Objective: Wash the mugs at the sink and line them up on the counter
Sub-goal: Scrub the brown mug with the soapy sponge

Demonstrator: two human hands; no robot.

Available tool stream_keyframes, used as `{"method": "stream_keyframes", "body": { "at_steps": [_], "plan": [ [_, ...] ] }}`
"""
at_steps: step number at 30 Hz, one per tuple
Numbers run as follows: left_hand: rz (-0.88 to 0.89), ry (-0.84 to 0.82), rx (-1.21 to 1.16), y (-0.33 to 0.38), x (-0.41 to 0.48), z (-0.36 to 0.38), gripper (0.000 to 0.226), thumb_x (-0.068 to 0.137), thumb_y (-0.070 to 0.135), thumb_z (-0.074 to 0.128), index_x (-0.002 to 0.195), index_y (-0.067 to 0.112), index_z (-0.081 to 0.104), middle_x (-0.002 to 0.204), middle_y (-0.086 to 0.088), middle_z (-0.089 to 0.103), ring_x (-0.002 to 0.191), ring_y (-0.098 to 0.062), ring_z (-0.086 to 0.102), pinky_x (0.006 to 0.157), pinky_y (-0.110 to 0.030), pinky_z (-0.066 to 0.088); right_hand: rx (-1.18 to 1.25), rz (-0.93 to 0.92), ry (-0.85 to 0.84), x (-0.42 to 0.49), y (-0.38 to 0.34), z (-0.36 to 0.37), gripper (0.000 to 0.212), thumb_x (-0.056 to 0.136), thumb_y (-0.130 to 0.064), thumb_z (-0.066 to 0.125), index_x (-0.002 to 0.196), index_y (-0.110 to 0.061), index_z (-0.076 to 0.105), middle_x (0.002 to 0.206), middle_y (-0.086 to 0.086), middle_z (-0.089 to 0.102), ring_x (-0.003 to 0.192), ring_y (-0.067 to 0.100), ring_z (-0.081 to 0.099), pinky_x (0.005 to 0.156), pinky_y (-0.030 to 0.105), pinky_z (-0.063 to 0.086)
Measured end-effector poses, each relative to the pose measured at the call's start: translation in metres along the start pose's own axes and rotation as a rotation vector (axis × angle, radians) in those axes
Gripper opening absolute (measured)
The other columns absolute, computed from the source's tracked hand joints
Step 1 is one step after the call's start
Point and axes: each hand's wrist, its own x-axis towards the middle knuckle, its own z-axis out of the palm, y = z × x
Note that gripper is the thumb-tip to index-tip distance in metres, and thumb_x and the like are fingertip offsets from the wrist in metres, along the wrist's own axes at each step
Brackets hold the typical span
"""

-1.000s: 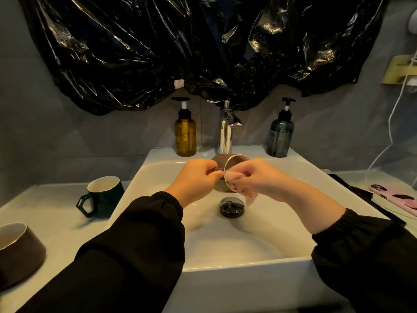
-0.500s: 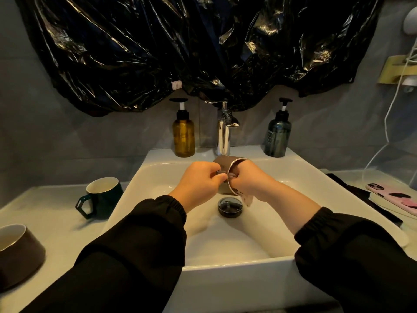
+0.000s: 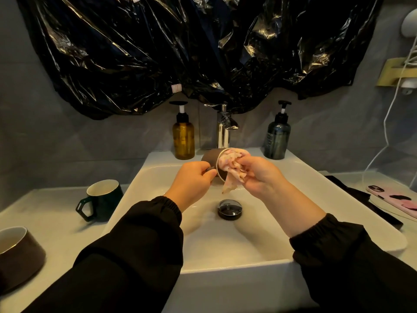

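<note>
A brown mug (image 3: 211,156) lies on its side in the air over the white sink (image 3: 225,256), mouth turned toward me. My left hand (image 3: 191,184) grips it at the handle side. My right hand (image 3: 259,175) pinches a pink cloth (image 3: 231,170) that is stuffed partly into the mug's mouth, with one end hanging down. A dark green mug (image 3: 102,199) stands upright on the counter (image 3: 56,222) left of the sink. A second brown mug (image 3: 17,256) stands at the counter's left edge.
The chrome tap (image 3: 223,129) stands behind the mug, between an amber pump bottle (image 3: 183,136) and a dark pump bottle (image 3: 277,136). The drain plug (image 3: 229,208) sits in the basin. A pink phone (image 3: 394,197), a dark cloth and a white cable lie on the right counter.
My right hand has drawn back out of the mug, so more of the pink cloth shows at the mouth. The camera has dipped lower and closer.
</note>
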Motion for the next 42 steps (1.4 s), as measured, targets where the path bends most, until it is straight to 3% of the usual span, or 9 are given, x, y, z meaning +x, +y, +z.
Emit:
{"method": "stream_keyframes", "body": {
  "at_steps": [3,8,12,18,22,26,29,36,42],
  "plan": [
    [0.012,-0.025,0.035,0.001,-0.002,0.003,0.029,0.095,0.021,0.051,0.078,0.001,0.062,0.078,-0.020,0.062,0.075,-0.030,0.056,0.066,-0.040,0.045,0.002,0.006,0.040,0.003,0.005,0.003,0.031,0.096,0.006,0.040,0.125,0.011,0.045,0.117,0.027,0.055,0.090,0.032,0.059,0.079,0.041,0.049],
    [-0.001,-0.152,-0.031,0.009,-0.004,0.011,0.024,0.097,0.021,0.049,0.081,0.009,0.063,0.075,-0.004,0.060,0.068,-0.010,0.052,0.058,-0.018,0.038,0.143,0.126,-0.098,-0.006,0.001,0.002,0.012,0.094,-0.004,0.039,0.093,0.006,0.045,0.103,0.024,0.056,0.095,0.038,0.055,0.084,0.046,0.043],
    [-0.030,-0.075,-0.075,0.000,0.001,0.003,0.026,0.096,0.019,0.049,0.080,0.004,0.064,0.078,-0.012,0.064,0.072,-0.019,0.055,0.064,-0.025,0.043,-0.162,0.058,-0.318,-0.007,-0.002,-0.006,0.016,0.082,0.008,0.050,0.096,0.001,0.055,0.097,0.017,0.061,0.091,0.029,0.059,0.073,0.033,0.051],
    [-0.126,0.006,-0.128,-0.010,0.007,-0.008,0.032,0.097,0.019,0.047,0.068,0.014,0.059,0.077,-0.012,0.063,0.084,-0.029,0.061,0.084,-0.043,0.054,-0.864,-0.607,-0.117,-0.006,-0.008,-0.015,0.023,0.081,0.017,0.054,0.094,0.001,0.064,0.077,0.004,0.061,0.065,0.003,0.059,0.052,0.009,0.046],
    [-0.143,-0.066,-0.124,-0.009,0.007,-0.009,0.029,0.096,0.020,0.049,0.073,0.010,0.062,0.074,-0.009,0.063,0.085,-0.029,0.062,0.087,-0.044,0.053,-1.479,-1.099,-0.202,0.006,-0.008,-0.031,0.025,0.080,0.004,0.067,0.097,-0.013,0.068,0.087,-0.001,0.064,0.076,0.012,0.058,0.062,0.020,0.046],
    [-0.072,-0.216,-0.069,-0.004,0.003,-0.007,0.026,0.094,0.019,0.051,0.081,0.004,0.068,0.078,-0.012,0.064,0.082,-0.028,0.061,0.084,-0.043,0.053,-2.110,-0.938,-0.363,0.007,0.004,-0.024,0.019,0.089,-0.009,0.058,0.104,-0.014,0.068,0.103,0.007,0.066,0.093,0.025,0.062,0.077,0.030,0.049],
    [0.020,-0.207,0.035,0.000,0.001,-0.001,0.025,0.095,0.021,0.052,0.084,0.004,0.067,0.083,-0.015,0.065,0.084,-0.028,0.061,0.078,-0.038,0.050,-2.254,-0.719,-0.317,0.003,0.008,-0.017,0.021,0.094,-0.009,0.048,0.105,-0.007,0.065,0.106,0.011,0.065,0.097,0.029,0.060,0.077,0.031,0.043],
    [0.058,-0.123,0.118,-0.004,0.000,-0.003,0.024,0.095,0.019,0.052,0.077,0.007,0.061,0.078,-0.013,0.060,0.072,-0.021,0.052,0.061,-0.026,0.040,-1.783,-0.586,-0.342,-0.005,-0.007,-0.019,0.028,0.081,0.004,0.050,0.081,-0.017,0.068,0.076,0.001,0.060,0.076,0.021,0.054,0.062,0.028,0.044],
    [0.113,-0.103,0.114,0.000,-0.001,0.000,0.022,0.095,0.019,0.051,0.078,0.009,0.059,0.075,-0.011,0.057,0.066,-0.015,0.047,0.058,-0.022,0.036,-2.004,-0.641,-0.328,-0.003,0.013,-0.014,0.020,0.088,-0.001,0.053,0.096,-0.016,0.064,0.080,-0.001,0.051,0.077,0.019,0.050,0.055,0.017,0.033]
  ]
}}
